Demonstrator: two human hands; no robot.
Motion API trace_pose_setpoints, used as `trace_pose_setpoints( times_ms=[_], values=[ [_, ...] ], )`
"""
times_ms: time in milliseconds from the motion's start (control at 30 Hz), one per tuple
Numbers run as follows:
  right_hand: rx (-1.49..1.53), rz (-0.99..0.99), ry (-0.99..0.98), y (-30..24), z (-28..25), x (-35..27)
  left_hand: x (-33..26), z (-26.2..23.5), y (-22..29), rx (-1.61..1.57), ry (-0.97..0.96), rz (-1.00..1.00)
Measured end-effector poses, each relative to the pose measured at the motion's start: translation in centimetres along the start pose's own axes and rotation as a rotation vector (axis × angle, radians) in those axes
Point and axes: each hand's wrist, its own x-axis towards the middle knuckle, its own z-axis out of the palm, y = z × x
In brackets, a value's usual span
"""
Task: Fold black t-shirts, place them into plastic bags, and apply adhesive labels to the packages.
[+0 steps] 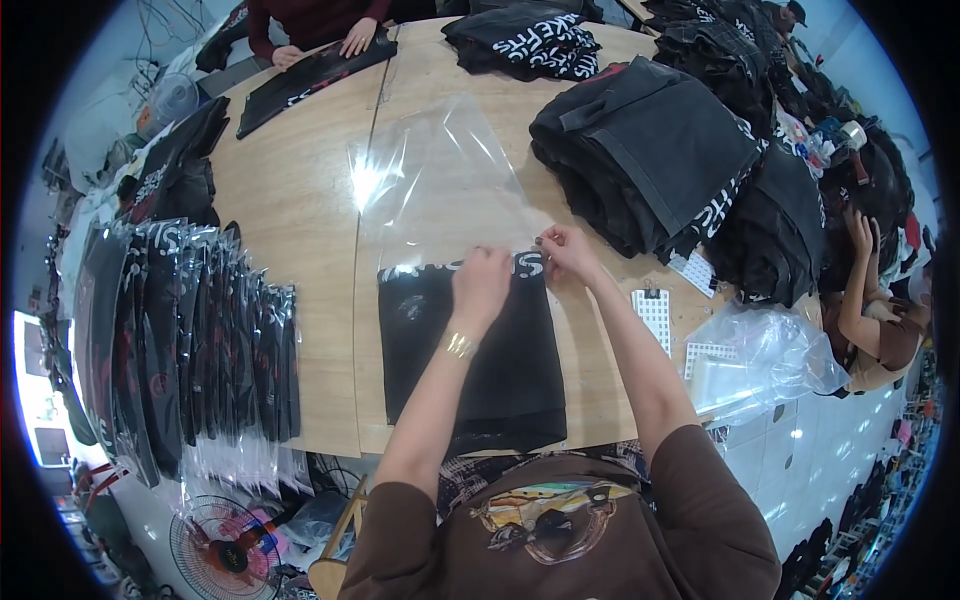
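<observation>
Keep the folded black garment [470, 350] square on the worktop [290, 180], at 6 o'clock from the clear bag [440, 170]. With left hand [482, 282] curled over it (cannot tell any hold) and right hand [566, 253] apparently pinching the bag's 5 o'clock corner, draw evenly.

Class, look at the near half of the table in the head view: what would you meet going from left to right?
Row of bagged black garments → folded black garment → clipped white gridded sheet → crumpled clear plastic.
</observation>
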Motion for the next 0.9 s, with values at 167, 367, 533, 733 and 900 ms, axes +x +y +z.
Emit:
trace_pose_setpoints(
  times_ms=[167, 367, 533, 733, 900],
  values=[
    [-0.319, -0.009, 0.072, -1.2, 0.7, -1.1, 1.8, 2.7, 0.7, 0.097, -0.282, -0.041],
    [-0.321, -0.107, 0.122, 0.0, 0.8, -2.0, 2.0, 3.1, 0.4, 0.048, -0.111, -0.157],
    [-0.385, -0.222, 0.174, 0.4, 2.1, -2.8, 1.9, 2.5, 0.1, 0.112, 0.024, -0.147],
    [-0.6, -0.309, 0.29, 1.3, 1.7, -3.1, 0.5, -1.3, -1.4, 0.196, 0.175, -0.086],
    [-0.584, -0.167, 0.242, -0.6, 1.4, -2.1, -3.0, -5.8, -9.6, -0.029, 0.482, -0.686]
  ],
)
